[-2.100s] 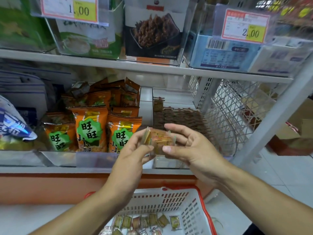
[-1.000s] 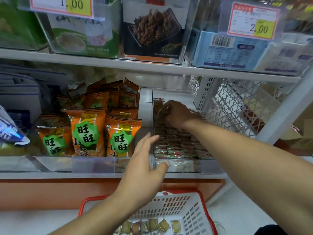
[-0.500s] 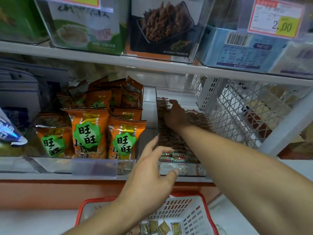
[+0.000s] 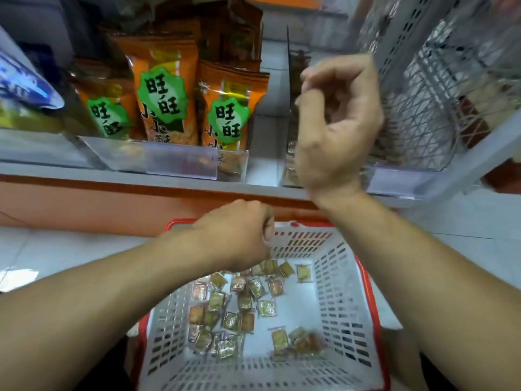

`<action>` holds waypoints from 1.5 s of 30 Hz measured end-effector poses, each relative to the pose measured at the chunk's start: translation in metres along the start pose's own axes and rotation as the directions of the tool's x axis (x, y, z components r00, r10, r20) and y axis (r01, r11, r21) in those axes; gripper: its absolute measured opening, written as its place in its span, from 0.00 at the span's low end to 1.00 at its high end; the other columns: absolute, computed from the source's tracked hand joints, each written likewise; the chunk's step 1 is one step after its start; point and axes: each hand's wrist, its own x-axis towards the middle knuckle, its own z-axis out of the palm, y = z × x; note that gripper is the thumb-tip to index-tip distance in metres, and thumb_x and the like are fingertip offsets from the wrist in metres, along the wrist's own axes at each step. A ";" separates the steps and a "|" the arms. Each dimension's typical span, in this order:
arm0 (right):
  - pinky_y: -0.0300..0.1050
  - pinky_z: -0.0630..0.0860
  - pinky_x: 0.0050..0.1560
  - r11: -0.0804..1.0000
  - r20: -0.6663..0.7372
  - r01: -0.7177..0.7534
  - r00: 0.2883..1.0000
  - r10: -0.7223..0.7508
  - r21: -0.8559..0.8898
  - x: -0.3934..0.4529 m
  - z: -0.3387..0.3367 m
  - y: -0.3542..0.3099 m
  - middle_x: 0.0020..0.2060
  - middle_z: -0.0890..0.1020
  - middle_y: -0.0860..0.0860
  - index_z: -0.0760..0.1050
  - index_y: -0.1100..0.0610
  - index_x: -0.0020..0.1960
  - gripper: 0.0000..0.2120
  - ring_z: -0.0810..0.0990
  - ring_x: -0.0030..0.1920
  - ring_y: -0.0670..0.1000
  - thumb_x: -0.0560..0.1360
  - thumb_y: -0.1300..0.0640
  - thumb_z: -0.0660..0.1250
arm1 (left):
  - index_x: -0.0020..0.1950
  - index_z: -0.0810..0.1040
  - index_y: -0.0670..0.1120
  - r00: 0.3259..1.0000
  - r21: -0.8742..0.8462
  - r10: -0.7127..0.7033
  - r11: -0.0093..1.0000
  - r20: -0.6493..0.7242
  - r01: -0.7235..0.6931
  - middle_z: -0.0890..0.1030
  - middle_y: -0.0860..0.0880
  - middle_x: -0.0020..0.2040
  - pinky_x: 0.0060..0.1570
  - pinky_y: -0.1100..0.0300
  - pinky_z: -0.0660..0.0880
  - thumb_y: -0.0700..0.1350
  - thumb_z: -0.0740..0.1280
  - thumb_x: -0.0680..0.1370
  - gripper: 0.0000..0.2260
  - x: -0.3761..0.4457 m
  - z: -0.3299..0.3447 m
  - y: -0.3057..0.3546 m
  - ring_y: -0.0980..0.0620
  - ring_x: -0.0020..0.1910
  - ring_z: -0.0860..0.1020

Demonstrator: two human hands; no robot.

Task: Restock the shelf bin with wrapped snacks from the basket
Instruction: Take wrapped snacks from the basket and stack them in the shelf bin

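Observation:
A white basket with a red rim [image 4: 365,280] stands on the floor below the shelf, with several small wrapped snacks [image 4: 244,301] scattered on its bottom. My left hand [image 4: 239,235] reaches down over the basket's far end, its fingers curled toward the snacks and its fingertips hidden. My right hand [image 4: 338,122] hovers in front of the clear shelf bin [image 4: 394,179], fingers loosely curled, with nothing in it. Brown wrapped snacks [image 4: 299,58] show in the bin behind that hand.
Orange snack bags [image 4: 166,97] stand in the clear bin to the left. A white wire mesh rack [image 4: 423,80] rises at the right of the shelf. A blue bag [image 4: 22,83] lies at the far left. An orange panel [image 4: 112,204] runs under the shelf edge.
My right hand has pulled back out of the shelf bin, empty. My left hand has dropped from the shelf edge toward the snacks in the basket. My view has tilted downward.

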 end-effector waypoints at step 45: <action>0.44 0.80 0.42 0.038 0.368 -0.634 -0.397 0.841 -0.772 -0.395 -0.085 0.083 0.51 0.83 0.48 0.76 0.46 0.62 0.24 0.82 0.51 0.54 0.71 0.64 0.74 | 0.65 0.69 0.51 0.857 0.110 -0.383 0.923 0.345 0.369 0.78 0.45 0.59 0.63 0.50 0.72 0.51 0.72 0.74 0.22 0.070 0.301 -0.172 0.45 0.60 0.74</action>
